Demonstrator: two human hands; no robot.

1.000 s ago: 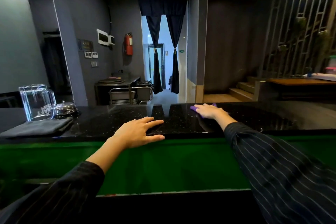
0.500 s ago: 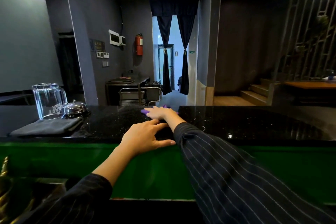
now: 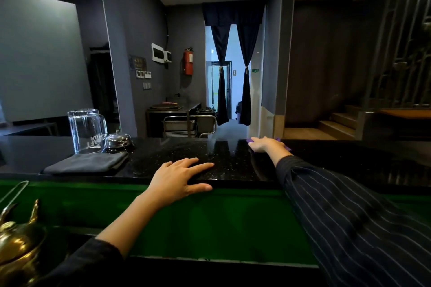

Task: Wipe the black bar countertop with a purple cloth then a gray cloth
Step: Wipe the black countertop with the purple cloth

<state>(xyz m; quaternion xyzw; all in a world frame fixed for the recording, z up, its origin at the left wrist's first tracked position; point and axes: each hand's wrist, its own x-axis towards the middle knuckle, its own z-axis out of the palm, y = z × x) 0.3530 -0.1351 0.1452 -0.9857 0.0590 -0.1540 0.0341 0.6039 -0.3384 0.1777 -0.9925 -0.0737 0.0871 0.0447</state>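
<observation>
The black speckled bar countertop (image 3: 163, 158) runs across the middle of the head view. My right hand (image 3: 265, 144) reaches to its far edge and presses flat on the purple cloth (image 3: 285, 145), of which only small corners show around the fingers. My left hand (image 3: 179, 178) lies flat on the near edge with fingers spread and the thumb hooked over the front lip; it holds nothing. A folded gray cloth (image 3: 86, 162) lies on the counter to the left, apart from both hands.
A clear glass beer mug (image 3: 86, 131) and a chrome service bell (image 3: 117, 141) stand behind the gray cloth. A green panel (image 3: 233, 219) faces me below the counter. A brass pot (image 3: 16, 249) sits at the bottom left. A doorway and stairs lie beyond.
My right hand with the purple cloth swept left along the far edge, then back to the right. My left hand stayed on the near edge. The view shifted right and closer.
</observation>
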